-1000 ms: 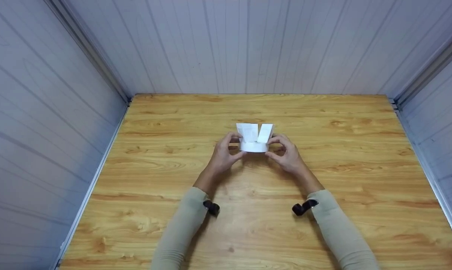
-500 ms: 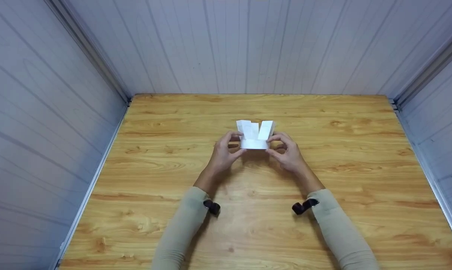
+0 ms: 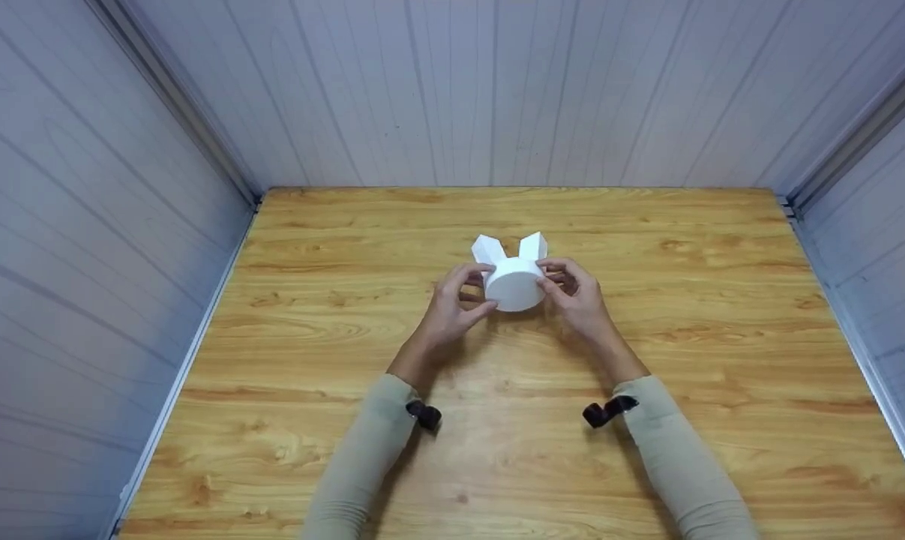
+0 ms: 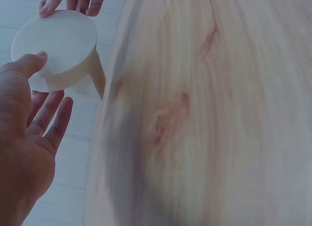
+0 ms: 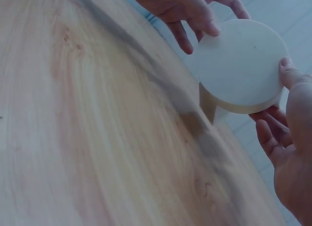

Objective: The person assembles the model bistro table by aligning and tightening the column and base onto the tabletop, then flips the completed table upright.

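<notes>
A white round paper piece (image 3: 514, 291) is held up between both hands over the middle of the table. Its flat disc faces the person, and a low side wall with folded flaps (image 3: 488, 250) points away toward the back. On its left edge, the left hand (image 3: 452, 304) pinches it, thumb at the lower front. The right hand (image 3: 576, 294) grips the opposite edge, its thumb on the disc's rim. In the left wrist view the smooth disc (image 4: 56, 40) shows, with one flap (image 4: 96, 74) sticking out beneath. The inside of the piece is hidden.
The wood-grain table (image 3: 512, 450) extends around the hands. Pale panelled walls stand at the back (image 3: 452, 97), left (image 3: 70, 262) and right (image 3: 883, 247). A small dark device (image 3: 426, 415) is strapped at each wrist.
The white paper piece has tipped so that its round base now faces the person and its flaps point farther back. The right thumb has shifted up along the rim; both arms stay nearly in place.
</notes>
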The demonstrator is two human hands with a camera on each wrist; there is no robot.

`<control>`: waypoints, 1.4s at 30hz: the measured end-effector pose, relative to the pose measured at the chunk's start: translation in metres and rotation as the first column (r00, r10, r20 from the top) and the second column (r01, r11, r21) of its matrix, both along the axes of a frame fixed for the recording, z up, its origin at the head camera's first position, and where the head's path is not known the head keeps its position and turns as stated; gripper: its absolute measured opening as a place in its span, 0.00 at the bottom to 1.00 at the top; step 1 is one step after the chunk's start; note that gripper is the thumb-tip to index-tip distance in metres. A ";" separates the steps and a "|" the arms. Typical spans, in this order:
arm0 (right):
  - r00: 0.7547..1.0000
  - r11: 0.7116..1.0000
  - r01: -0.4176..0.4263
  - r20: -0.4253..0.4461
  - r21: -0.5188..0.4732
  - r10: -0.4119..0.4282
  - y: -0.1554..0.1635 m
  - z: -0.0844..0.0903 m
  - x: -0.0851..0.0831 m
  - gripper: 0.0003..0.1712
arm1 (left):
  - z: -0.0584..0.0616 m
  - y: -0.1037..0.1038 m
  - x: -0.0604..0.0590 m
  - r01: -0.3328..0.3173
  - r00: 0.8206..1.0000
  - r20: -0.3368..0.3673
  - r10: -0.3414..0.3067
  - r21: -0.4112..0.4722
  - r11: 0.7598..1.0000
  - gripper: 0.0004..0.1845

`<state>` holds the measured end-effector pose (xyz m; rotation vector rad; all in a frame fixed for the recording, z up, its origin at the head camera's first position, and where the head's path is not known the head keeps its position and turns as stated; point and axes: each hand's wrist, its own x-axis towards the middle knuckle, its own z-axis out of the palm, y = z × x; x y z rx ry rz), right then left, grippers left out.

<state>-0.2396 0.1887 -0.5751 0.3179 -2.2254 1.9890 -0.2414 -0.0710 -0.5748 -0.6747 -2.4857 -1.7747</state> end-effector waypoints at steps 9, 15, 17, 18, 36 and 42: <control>0.998 0.999 -0.043 0.052 0.019 0.042 0.007 0.010 -0.002 0.21 | 0.002 0.001 -0.002 0.036 0.999 -0.028 -0.036 0.001 0.999 0.34; 0.982 0.978 -0.187 0.051 0.091 0.183 0.012 0.018 -0.002 0.42 | 0.007 0.004 -0.002 -0.005 0.999 0.041 0.001 0.108 0.994 0.34; 0.979 0.974 -0.202 0.047 0.100 0.198 0.013 0.020 -0.002 0.45 | 0.009 0.005 -0.002 -0.010 0.998 0.058 0.003 0.135 0.991 0.33; 0.979 0.974 -0.202 0.043 0.104 0.198 0.013 0.021 -0.002 0.46 | 0.010 0.006 -0.002 -0.010 0.998 0.065 0.000 0.150 0.989 0.33; 0.983 0.982 -0.175 0.078 0.075 0.169 0.009 0.010 -0.002 0.41 | 0.004 0.001 -0.006 -0.025 0.969 0.245 -0.015 0.160 0.987 0.36; 0.982 0.978 -0.169 0.102 0.122 0.157 0.010 0.004 -0.002 0.39 | 0.001 0.001 -0.008 -0.023 0.964 0.267 -0.003 0.093 0.995 0.35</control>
